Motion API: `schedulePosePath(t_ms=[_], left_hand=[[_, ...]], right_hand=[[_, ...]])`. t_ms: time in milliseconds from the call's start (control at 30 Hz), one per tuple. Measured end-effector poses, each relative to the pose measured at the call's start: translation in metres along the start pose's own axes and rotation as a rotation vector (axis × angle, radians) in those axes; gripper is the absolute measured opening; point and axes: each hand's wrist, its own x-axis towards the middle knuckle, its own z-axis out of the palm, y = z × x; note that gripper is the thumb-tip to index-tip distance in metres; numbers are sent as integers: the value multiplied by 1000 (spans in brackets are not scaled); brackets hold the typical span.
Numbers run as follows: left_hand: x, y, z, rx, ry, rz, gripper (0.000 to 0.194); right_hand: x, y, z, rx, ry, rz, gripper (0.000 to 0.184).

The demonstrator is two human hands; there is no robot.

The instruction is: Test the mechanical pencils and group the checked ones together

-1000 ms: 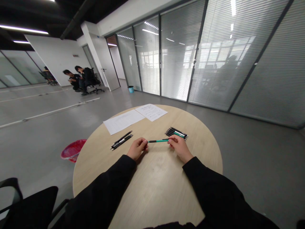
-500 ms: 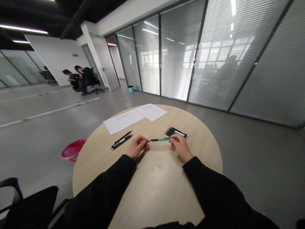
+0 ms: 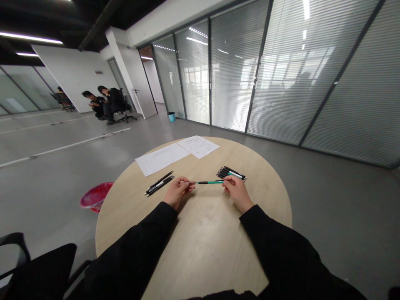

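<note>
A green pen (image 3: 214, 182) with a black grip lies level between my two hands, just above the table. My right hand (image 3: 236, 191) is closed in a pinch around its right end. At the other end, my left hand (image 3: 178, 191) pinches the narrow tip between thumb and fingers; whether that tip is a separate piece I cannot make out. Just beyond my right hand lies a row of several pens (image 3: 229, 172), mostly black with some white and green. A smaller group of dark pens (image 3: 159, 185) lies to the left of my left hand.
Two printed sheets of paper (image 3: 162, 158) lie at the far side of the round wooden table (image 3: 200, 250). On the floor stand a red basket (image 3: 96, 196) at the left and a blue bin (image 3: 171, 117). A black chair (image 3: 40, 271) is near left; people (image 3: 106, 102) sit farther off.
My left hand has shifted slightly left and its fingers have turned a little at the pen's tip. My right hand and the pen stay nearly in place.
</note>
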Motion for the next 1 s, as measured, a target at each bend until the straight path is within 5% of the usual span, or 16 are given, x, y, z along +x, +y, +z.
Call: schedulePosePath(t_ms=[767,1000], left_hand=[[13,11,-19,-55,242,49,20],[14,15,-24,-80,283,45,18]], right_hand=[[6,-4,-10,67,121,13,26],[5,5,-14,-300,107,-178,19]])
